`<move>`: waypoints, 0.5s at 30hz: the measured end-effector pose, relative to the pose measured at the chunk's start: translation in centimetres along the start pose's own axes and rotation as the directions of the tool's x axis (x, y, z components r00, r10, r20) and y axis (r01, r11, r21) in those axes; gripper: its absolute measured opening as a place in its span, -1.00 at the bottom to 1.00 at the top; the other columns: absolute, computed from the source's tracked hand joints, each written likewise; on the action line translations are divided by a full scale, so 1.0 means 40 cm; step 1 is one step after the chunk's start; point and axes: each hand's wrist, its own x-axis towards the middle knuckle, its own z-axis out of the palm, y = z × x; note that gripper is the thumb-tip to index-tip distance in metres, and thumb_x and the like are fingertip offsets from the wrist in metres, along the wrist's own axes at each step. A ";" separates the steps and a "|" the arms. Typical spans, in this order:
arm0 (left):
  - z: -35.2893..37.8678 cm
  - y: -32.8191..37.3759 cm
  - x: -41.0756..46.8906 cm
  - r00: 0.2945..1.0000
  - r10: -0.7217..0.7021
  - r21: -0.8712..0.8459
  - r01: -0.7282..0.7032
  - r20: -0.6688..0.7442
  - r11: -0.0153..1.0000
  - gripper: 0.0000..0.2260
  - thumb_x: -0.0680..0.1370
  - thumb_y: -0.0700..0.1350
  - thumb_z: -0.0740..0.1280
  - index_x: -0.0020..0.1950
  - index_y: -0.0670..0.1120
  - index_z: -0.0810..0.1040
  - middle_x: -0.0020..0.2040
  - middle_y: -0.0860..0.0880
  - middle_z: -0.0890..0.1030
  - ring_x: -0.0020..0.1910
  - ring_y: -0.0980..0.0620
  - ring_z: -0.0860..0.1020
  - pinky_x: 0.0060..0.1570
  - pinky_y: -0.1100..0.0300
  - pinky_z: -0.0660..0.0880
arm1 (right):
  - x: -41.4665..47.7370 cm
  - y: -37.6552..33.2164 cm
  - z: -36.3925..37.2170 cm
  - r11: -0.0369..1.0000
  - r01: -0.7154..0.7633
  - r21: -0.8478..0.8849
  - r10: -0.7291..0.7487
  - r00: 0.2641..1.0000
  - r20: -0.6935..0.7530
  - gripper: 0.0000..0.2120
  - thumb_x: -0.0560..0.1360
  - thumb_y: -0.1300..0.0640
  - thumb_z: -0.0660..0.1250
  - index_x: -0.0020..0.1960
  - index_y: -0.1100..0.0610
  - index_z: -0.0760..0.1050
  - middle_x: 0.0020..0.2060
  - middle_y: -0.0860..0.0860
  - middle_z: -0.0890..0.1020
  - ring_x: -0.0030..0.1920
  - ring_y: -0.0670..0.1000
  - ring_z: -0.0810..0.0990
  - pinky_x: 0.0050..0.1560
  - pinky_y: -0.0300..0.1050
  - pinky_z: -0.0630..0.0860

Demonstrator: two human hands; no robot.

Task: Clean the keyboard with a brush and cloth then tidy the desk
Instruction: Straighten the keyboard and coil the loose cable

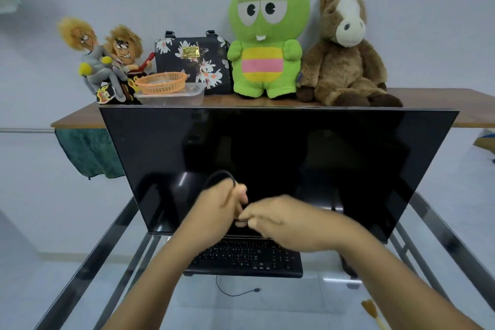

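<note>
Your left hand [222,205] and right hand [284,222] are together, both clamped on a limp black cord [218,175] — probably light, floppy, best pinched in loops. The keyboard [246,257] lies just below them

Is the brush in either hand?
No, the brush lies on the glass desk; the left hand and right hand hold a black cable.

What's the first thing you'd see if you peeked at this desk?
Probably the big bright green plush toy with sleepy eyes, standing on the wooden shelf, with a fluffy brown plush horse sitting beside it. Below them a large dark monitor screen fills the middle. In front of it the left hand and right hand meet, holding a looped black cable above the black keyboard.
</note>
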 end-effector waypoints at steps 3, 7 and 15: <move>0.026 -0.006 -0.061 0.967 -0.044 -0.343 0.132 0.252 0.930 -0.60 0.63 0.12 0.10 -0.21 -0.14 0.46 -0.55 -0.03 0.40 -0.51 -0.05 0.42 -0.10 0.00 0.54 | -0.007 0.023 -0.061 0.993 0.044 0.113 -0.017 0.972 -0.234 -0.87 0.57 0.16 0.30 0.02 0.08 0.63 -0.30 -0.09 0.61 -0.27 -0.20 0.56 -0.16 -0.32 0.51; 0.041 0.051 -0.103 0.925 0.012 -0.861 0.348 0.379 0.370 -0.58 0.62 0.13 0.15 -0.31 -0.13 0.41 -0.55 0.04 0.18 -0.61 0.09 0.18 -0.32 0.12 0.44 | 0.018 0.067 -0.069 0.898 0.139 0.418 0.030 0.928 -0.373 -0.96 0.47 0.17 0.45 -0.08 0.11 0.62 -0.29 -0.01 0.64 -0.23 -0.09 0.58 -0.10 -0.19 0.55; 0.055 0.071 -0.077 0.918 0.089 -0.905 0.396 0.386 -0.155 -0.58 0.61 0.09 0.15 -0.38 -0.09 0.42 -0.61 0.07 0.20 -0.62 0.12 0.07 -0.49 0.26 0.35 | 0.057 0.064 0.085 0.324 0.100 0.941 0.302 0.931 -0.203 -0.79 0.56 0.12 0.31 0.02 0.27 0.57 -0.11 0.22 0.58 -0.16 0.09 0.56 -0.23 -0.23 0.58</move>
